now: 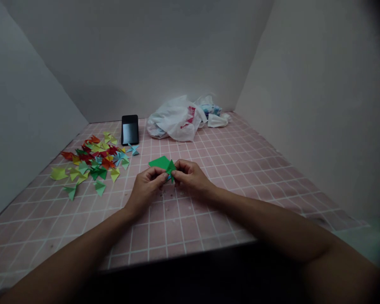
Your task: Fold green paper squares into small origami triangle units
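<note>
Both hands meet at the middle of the pink tiled table (209, 202). My left hand (147, 185) and my right hand (190, 176) pinch a small folded green paper piece (171, 168) between their fingertips, just above the table. A flat sheet of green paper (158, 162) lies right behind the folded piece, partly hidden by my left fingers. Both hands are closed on the folded piece.
A pile of several folded paper pieces (93, 160) in red, yellow, green and blue lies at the left. A black phone (129, 129) stands propped at the back. White plastic bags (180, 117) sit at the back centre. Grey walls enclose the table on three sides.
</note>
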{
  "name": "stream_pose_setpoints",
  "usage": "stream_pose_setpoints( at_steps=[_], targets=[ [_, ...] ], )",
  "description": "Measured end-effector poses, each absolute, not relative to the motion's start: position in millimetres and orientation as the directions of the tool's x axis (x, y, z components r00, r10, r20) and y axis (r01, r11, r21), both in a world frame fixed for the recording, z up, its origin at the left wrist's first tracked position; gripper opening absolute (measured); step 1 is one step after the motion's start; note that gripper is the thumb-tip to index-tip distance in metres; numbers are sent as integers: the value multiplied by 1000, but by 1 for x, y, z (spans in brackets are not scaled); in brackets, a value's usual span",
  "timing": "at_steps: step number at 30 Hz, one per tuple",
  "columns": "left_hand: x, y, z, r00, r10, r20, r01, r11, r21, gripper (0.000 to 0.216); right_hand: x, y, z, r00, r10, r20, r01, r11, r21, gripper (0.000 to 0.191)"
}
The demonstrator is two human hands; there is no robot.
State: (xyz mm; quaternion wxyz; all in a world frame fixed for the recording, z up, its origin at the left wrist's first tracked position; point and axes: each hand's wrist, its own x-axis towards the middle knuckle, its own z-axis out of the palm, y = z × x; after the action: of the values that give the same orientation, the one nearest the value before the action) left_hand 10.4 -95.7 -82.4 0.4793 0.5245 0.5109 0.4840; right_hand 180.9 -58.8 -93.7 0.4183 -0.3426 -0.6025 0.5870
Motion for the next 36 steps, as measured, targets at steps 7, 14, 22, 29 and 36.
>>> stream_pose_setpoints(
  at_steps=[7, 14, 22, 29, 36],
  targets=[
    [9, -97, -82, 0, 996, 88, 165, -87, 982, 21, 181, -57, -94, -422, 895, 144, -72, 126, -990, 19],
    [12, -99, -79, 12, 995, 102, 150, -103, 983, 22, 181, -57, -94, -398, 903, 161, -93, 134, -987, 19],
    [11, -98, -81, -3, 988, 152, 150, -149, 977, 22, 180, -59, -97, -419, 887, 192, -94, 168, -981, 19],
    [9, -97, -84, -9, 996, 83, 18, -83, 996, 23, 182, -60, -97, -462, 868, 182, -169, 115, -979, 17],
    [7, -93, -91, 49, 999, 19, -153, -11, 988, 30, 183, -58, -97, -443, 875, 198, -181, 129, -975, 16]
  ],
)
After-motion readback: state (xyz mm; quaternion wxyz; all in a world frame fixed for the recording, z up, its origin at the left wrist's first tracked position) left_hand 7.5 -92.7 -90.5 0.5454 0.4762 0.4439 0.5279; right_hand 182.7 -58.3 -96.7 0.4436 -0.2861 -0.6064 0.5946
